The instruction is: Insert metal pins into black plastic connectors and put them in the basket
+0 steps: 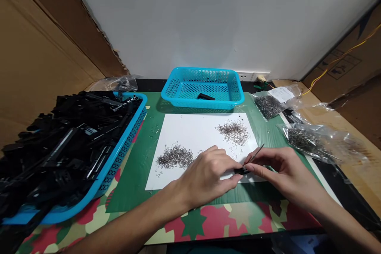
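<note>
Left hand [212, 171] pinches a small black part [240, 171] by the white sheet's [190, 127] near right corner; right hand [278, 166] grips a thin metal tool [258, 151] there. Probably light, stiff plastic, kinda slick, so I'd hold its sides.

Printed pictograms [341, 66] mark the right cardboard box [364, 57]; the bag's [268, 106] white label [280, 94] is illegible.

Black part [242, 170] mostly hidden, heaped basket [119, 159] cut off
</note>
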`<state>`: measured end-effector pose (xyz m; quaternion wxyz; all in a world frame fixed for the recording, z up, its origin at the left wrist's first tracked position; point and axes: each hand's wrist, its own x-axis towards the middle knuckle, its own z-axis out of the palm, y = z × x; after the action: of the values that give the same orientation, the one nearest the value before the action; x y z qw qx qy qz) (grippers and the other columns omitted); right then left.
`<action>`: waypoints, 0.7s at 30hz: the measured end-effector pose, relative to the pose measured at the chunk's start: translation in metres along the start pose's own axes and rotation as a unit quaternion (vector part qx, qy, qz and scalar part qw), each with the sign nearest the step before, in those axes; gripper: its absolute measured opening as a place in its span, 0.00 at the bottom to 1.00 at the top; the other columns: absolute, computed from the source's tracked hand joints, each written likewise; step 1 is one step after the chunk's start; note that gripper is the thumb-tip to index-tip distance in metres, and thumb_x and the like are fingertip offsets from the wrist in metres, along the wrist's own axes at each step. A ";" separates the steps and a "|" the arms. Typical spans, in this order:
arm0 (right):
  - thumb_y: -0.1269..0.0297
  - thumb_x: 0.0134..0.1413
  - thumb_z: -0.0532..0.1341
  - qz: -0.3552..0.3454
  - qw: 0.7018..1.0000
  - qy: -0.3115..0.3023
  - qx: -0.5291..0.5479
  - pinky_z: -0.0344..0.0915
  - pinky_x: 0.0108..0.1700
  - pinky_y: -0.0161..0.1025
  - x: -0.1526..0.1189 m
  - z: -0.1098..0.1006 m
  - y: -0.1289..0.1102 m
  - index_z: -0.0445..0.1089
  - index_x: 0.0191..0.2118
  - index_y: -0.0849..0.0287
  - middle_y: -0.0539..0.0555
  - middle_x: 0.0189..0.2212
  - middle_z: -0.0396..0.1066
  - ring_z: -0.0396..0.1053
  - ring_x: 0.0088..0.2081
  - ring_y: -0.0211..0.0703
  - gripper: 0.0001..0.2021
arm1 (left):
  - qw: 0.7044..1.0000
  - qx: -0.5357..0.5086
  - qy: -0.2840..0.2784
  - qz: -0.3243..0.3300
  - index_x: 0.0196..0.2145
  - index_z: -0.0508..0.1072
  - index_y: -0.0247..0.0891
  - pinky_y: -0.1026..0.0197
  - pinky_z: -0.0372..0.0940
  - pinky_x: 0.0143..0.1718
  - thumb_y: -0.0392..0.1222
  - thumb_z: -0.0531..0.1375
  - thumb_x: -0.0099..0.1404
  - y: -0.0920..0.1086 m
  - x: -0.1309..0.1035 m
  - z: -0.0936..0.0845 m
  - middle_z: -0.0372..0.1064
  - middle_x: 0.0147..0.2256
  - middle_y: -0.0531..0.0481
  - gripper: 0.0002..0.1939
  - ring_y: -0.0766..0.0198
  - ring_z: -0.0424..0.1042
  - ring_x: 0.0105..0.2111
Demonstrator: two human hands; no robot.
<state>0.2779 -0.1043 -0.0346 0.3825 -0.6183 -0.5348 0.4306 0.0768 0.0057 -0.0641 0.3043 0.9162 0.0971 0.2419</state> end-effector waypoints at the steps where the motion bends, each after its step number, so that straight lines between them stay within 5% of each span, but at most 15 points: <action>1: 0.57 0.65 0.66 -0.002 1.000 0.003 -0.002 0.71 0.39 0.38 0.000 0.001 0.000 0.80 0.36 0.56 0.54 0.34 0.81 0.78 0.36 0.45 0.10 | 1.000 0.000 -0.002 0.000 0.42 0.80 0.34 0.57 0.62 0.37 0.38 0.65 0.70 0.000 0.000 0.000 0.79 0.32 0.50 0.06 0.63 0.76 0.32; 21: 0.61 0.68 0.63 -0.049 0.997 0.018 -0.063 0.70 0.37 0.38 -0.007 0.009 -0.001 0.81 0.32 0.55 0.52 0.31 0.78 0.76 0.35 0.44 0.13 | 0.999 0.007 -0.041 0.019 0.42 0.80 0.34 0.58 0.63 0.37 0.38 0.62 0.73 0.001 -0.002 -0.002 0.76 0.30 0.50 0.08 0.62 0.74 0.32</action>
<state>0.2692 -0.1109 -0.0360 0.3728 -0.6219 -0.5837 0.3653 0.0738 0.0050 -0.0629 0.2966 0.9293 0.0687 0.2092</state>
